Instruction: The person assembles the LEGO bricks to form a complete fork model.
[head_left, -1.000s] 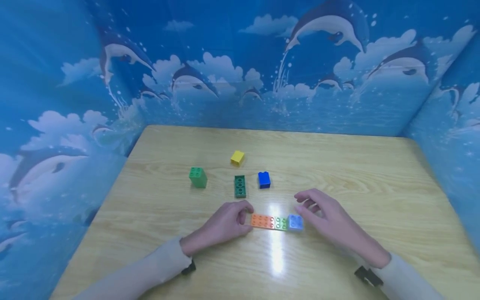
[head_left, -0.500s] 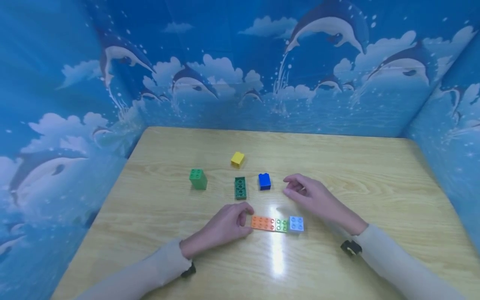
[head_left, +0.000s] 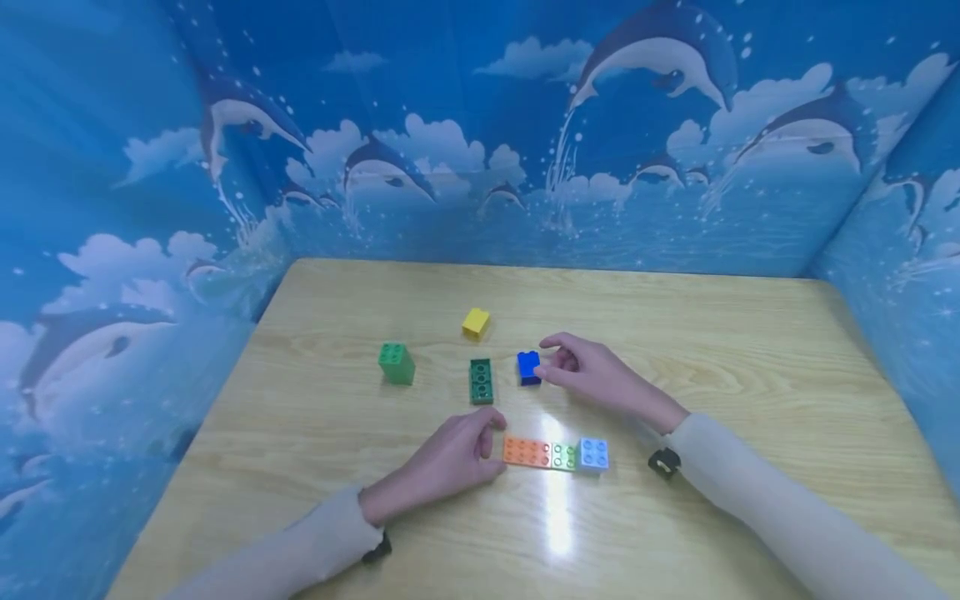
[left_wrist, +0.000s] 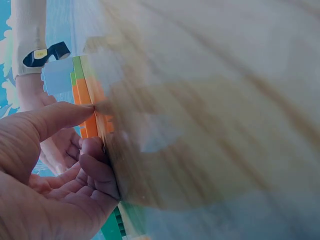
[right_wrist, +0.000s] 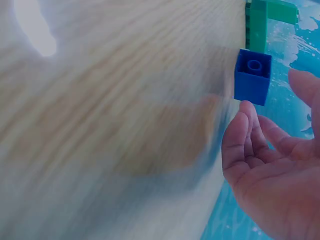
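In the head view my left hand (head_left: 461,454) rests on the table, thumb and forefinger parted beside the left end of an orange toy building brick (head_left: 527,451). A small light green brick (head_left: 564,456) and a taller light blue brick (head_left: 593,454) continue that row to the right. My right hand (head_left: 588,371) hovers with thumb and fingers spread at the right side of a dark blue brick (head_left: 528,367). In the right wrist view, the dark blue brick (right_wrist: 252,77) lies on its side, hollow underside showing, and sits between the parted thumb and fingers.
Left of the dark blue brick lies an upturned dark green brick (head_left: 481,382). A tall green block (head_left: 396,363) stands farther left, and a yellow brick (head_left: 476,323) lies behind. Blue dolphin-printed curtains (head_left: 480,208) border the wooden table (head_left: 712,333).
My right hand has moved left and away from me, from beside the light blue brick to the dark blue brick. The left hand has stayed in place.
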